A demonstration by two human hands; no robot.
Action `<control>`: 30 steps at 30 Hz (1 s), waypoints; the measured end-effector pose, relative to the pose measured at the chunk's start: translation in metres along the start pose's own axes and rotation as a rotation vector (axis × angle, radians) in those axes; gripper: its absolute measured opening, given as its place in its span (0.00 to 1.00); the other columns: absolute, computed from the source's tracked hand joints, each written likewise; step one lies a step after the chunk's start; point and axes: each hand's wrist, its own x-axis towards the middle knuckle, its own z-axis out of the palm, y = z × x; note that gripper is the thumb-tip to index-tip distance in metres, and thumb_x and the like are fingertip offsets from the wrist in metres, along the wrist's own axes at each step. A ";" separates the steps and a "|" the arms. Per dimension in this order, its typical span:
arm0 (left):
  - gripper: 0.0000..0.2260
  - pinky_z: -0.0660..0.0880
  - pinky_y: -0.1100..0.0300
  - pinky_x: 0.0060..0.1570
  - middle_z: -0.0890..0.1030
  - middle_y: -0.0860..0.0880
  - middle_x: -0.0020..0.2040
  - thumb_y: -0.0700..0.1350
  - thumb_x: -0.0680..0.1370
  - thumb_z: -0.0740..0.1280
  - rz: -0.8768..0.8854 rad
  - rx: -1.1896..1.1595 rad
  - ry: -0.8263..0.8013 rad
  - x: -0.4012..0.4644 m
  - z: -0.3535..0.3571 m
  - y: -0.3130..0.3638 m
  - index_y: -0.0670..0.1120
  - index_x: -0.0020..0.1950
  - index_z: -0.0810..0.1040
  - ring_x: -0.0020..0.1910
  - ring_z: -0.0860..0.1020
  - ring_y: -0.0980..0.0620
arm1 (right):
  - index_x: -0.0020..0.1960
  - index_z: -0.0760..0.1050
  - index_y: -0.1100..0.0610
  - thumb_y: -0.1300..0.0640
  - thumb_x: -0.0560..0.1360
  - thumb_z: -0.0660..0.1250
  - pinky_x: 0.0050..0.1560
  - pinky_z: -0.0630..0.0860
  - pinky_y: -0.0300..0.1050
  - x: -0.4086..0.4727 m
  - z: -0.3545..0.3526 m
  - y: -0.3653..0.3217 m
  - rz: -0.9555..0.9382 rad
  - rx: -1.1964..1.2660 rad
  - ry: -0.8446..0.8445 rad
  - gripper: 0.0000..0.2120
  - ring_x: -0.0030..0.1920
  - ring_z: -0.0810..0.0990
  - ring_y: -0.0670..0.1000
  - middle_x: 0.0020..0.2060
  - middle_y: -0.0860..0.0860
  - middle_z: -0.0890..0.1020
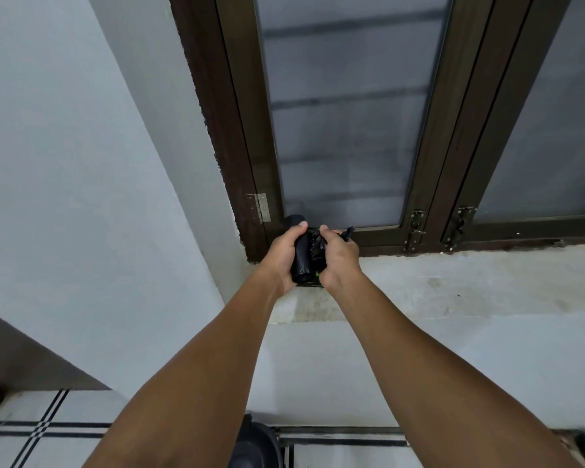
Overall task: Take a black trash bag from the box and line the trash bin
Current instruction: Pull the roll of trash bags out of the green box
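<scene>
Both my hands are raised over the window sill [453,285]. My left hand [282,256] is wrapped around a black roll of trash bags [301,258], held roughly upright. My right hand [338,261] pinches crumpled black bag plastic [318,246] at the side of the roll. A thin black strip sticks out past my right fingers. Under my hands a dark edge with green print shows, probably the box [313,282]; most of it is hidden. At the bottom, between my forearms, sits a dark rounded object [254,444], possibly the trash bin.
A brown-framed window with frosted glass [345,113] stands right behind my hands, with a metal hinge [262,206] and latches [416,231]. A pale wall [81,197] closes the left side. White floor tiles with black stripes [41,430] lie below.
</scene>
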 end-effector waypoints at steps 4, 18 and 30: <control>0.22 0.80 0.50 0.57 0.84 0.40 0.60 0.57 0.81 0.65 0.005 -0.052 0.039 -0.003 0.004 -0.003 0.42 0.65 0.81 0.61 0.82 0.41 | 0.50 0.77 0.57 0.59 0.78 0.71 0.60 0.80 0.63 -0.004 0.000 -0.001 0.038 0.038 0.006 0.04 0.53 0.84 0.60 0.51 0.58 0.85; 0.32 0.81 0.46 0.56 0.85 0.43 0.57 0.63 0.69 0.72 0.097 0.221 0.234 0.008 -0.024 0.014 0.45 0.68 0.76 0.53 0.85 0.42 | 0.58 0.81 0.59 0.40 0.74 0.74 0.58 0.82 0.54 -0.001 -0.030 -0.023 0.004 -0.583 -0.283 0.24 0.51 0.87 0.56 0.49 0.56 0.88; 0.30 0.81 0.40 0.58 0.84 0.41 0.57 0.61 0.71 0.73 0.080 0.339 0.152 -0.002 -0.017 0.014 0.44 0.66 0.74 0.54 0.85 0.40 | 0.55 0.81 0.61 0.49 0.80 0.70 0.48 0.77 0.44 -0.011 -0.040 -0.041 -0.043 -0.824 -0.496 0.15 0.49 0.86 0.51 0.47 0.53 0.87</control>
